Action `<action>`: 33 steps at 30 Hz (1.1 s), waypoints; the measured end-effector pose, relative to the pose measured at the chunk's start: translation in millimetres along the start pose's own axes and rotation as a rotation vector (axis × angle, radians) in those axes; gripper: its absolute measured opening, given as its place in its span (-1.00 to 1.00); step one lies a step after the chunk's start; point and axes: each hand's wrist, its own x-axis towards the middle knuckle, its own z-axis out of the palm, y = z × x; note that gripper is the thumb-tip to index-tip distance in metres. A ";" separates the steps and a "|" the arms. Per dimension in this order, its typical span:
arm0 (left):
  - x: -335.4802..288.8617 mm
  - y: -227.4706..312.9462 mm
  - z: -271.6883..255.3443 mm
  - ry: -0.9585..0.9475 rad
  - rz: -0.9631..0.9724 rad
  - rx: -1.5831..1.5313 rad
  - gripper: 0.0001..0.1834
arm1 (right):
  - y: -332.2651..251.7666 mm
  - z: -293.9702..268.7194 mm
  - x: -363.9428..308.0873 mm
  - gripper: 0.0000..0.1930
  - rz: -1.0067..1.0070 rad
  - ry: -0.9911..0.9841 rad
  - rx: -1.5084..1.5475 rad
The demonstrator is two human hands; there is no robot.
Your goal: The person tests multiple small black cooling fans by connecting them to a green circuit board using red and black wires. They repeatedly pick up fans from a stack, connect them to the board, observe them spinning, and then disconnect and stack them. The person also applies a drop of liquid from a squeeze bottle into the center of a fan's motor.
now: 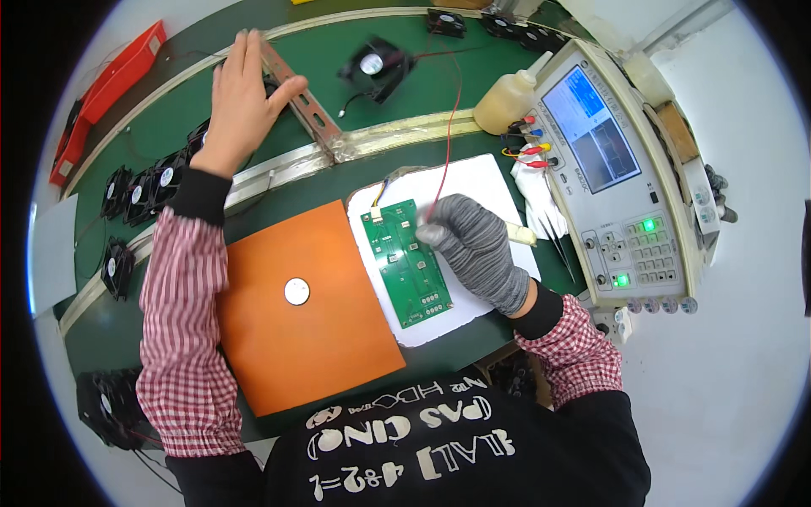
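My gloved right hand [477,249] is closed in a pinch at the end of a red wire [449,139]. It hovers over the upper part of a green circuit board [405,266], which lies on a white pad [473,182]. The wire runs up toward a blurred black fan [374,69] with a round white label. At the far left my bare left hand [241,106] stretches its fingers along a slotted metal bar [308,110], thumb apart. Something black shows between that thumb and the fingers; its kind is mostly hidden.
An orange mat [308,363] bears a silvery disc [296,291]. To the right stand a testing instrument [600,169] with a lit screen, a squeeze bottle [505,100] and tweezers [557,241]. Several black fans [139,194] and a red bin [114,80] are at left. A raised rail [397,135] crosses the table.
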 end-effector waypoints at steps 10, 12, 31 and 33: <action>-24.0 108.7 -114.4 -0.469 0.381 -0.736 -0.35 | -28.7 -4.2 5.2 -0.30 -0.382 0.143 -0.078; -54.4 144.0 -139.6 -0.705 0.651 -1.221 -0.50 | -34.3 -0.8 4.6 -0.41 -0.445 -0.261 -0.121; -107.1 94.9 -168.9 -0.555 0.314 -0.245 -0.52 | -10.0 -10.2 5.5 -0.86 -0.076 -0.139 -0.150; -112.4 84.4 -165.3 -0.474 0.085 -0.279 -0.44 | -1.9 -9.6 3.7 -0.87 -0.125 -0.115 -0.112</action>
